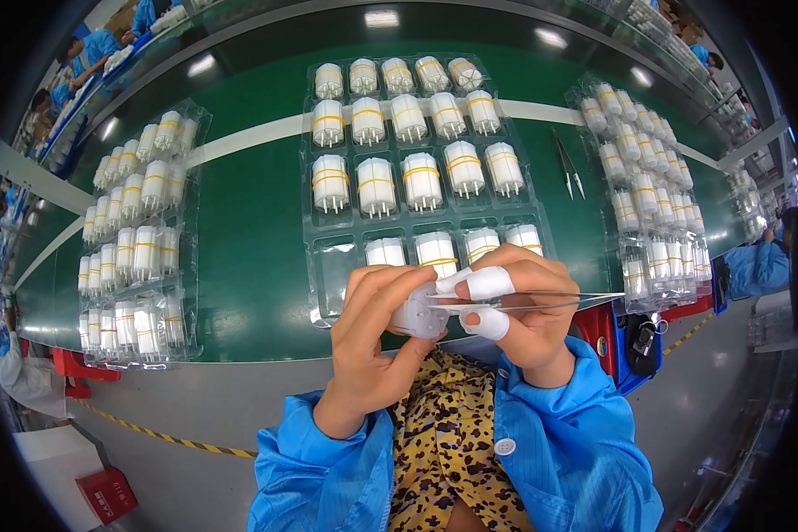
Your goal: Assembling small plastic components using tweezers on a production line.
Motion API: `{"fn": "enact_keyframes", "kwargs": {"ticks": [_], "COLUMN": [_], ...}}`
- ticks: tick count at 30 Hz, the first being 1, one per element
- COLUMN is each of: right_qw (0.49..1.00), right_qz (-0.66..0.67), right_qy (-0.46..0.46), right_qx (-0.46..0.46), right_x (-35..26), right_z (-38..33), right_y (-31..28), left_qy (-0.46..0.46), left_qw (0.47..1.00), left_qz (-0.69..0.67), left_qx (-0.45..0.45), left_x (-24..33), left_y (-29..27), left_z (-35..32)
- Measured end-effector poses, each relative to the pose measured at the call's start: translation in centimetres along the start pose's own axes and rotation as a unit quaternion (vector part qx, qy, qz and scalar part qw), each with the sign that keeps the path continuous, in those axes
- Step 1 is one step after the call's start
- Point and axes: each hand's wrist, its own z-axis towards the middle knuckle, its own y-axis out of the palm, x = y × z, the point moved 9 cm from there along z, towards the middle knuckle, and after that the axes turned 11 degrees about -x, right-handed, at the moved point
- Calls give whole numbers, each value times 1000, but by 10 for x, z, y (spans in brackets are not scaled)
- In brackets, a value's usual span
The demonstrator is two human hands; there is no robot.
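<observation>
In front of my chest, my left hand (369,330) is closed round a white cylindrical part (419,317), its end face turned toward my right hand. My right hand (530,312) pinches a pair of metal tweezers (554,301), with white covers on the thumb and forefinger. The tweezers' tips meet the end face of the cylinder; what exactly they grip there is too small to tell. Just beyond my hands lies a clear plastic tray (335,259) with rows of white cylinders (374,186), banded in yellow and showing metal pins. Its near-left compartment holds no cylinder.
Second tweezers (568,168) lie on the green table (248,266), right of the middle tray. More filled trays stand at the left (189,301) and right (628,257). A red and blue stool (625,355) is by the table's near edge. Other people (758,270) work around.
</observation>
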Motion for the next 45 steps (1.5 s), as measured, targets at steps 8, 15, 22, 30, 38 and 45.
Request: {"fn": "enact_keyframes", "kwargs": {"ticks": [8, 15, 22, 30, 38, 45], "right_qw": [1000, 1000, 1000, 999, 995, 988], "right_qz": [0, 2, -14, -50, -74, 127], "right_qy": [-1, 2, -2, 7, 32, 49], "right_qx": [0, 31, 3, -12, -65, 68], "right_x": [3, 5, 3, -4, -3, 15], "right_z": [-2, -2, 1, 6, 15, -13], "right_y": [1, -1, 1, 2, 5, 6], "left_qy": [3, -4, 9, 27, 9, -43], "left_qw": [1000, 1000, 998, 997, 999, 993], "left_qz": [5, 17, 58, 70, 47, -45], "left_qx": [8, -8, 0, 7, 22, 101], "left_x": [0, -2, 2, 3, -2, -10], "left_y": [-1, 1, -1, -1, 0, -6], "left_z": [-1, -3, -2, 0, -2, -5]}}
